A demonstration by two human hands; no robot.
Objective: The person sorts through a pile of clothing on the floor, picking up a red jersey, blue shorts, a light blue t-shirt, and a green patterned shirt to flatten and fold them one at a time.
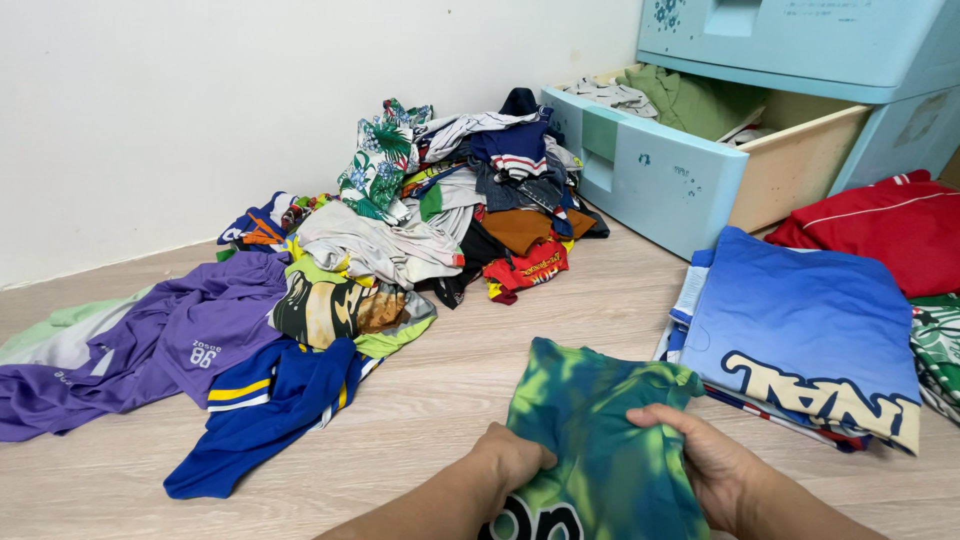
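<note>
On the floor's near edge, I am pinching the green shirt (600, 440) with left hand (515, 458) fisted and right hand (705, 455) fingers curled over it, keeping the fold flat beside the blue stack (800, 330).

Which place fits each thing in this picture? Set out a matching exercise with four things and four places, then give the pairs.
Things:
1 green tie-dye shirt
2 purple jersey
3 blue folded shirt
4 olive garment

Places:
A in the open drawer
B far left on the floor
C in both hands (left hand, right hand)
D top of the stack at right

Pairs: 1-C, 2-B, 3-D, 4-A
</note>
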